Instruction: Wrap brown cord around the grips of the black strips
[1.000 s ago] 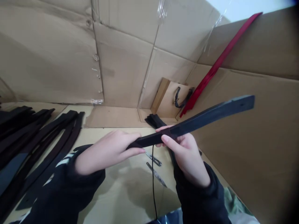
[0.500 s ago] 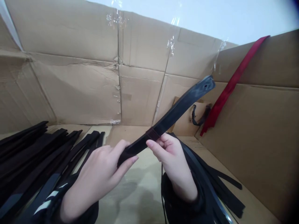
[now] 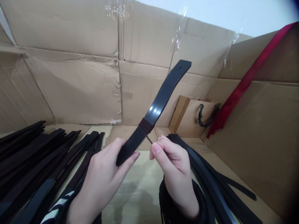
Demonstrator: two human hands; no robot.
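My left hand [image 3: 107, 171] is closed round the lower part of a curved, flat black strip [image 3: 161, 96]. The strip slants up and to the right, with a small hole near its far end. Several turns of dark brown cord [image 3: 146, 125] are wrapped about its middle. From this wrap a short taut length of the cord runs down to my right hand [image 3: 173, 161], whose thumb and forefinger pinch it just right of the strip. The strip's lower end is hidden in my left palm.
Several black strips [image 3: 46, 155] lie at the left, and more black strips [image 3: 210, 174] at the right. Cardboard walls [image 3: 93, 90] surround the pale work surface [image 3: 133, 186]. A brown paper bag [image 3: 187, 116] stands at the back right, beside a hanging red cloth strip [image 3: 245, 84].
The strip has turned steeper, its broad face now more toward me. My right hand has moved off the wrap, down and right, drawing the cord out taut.
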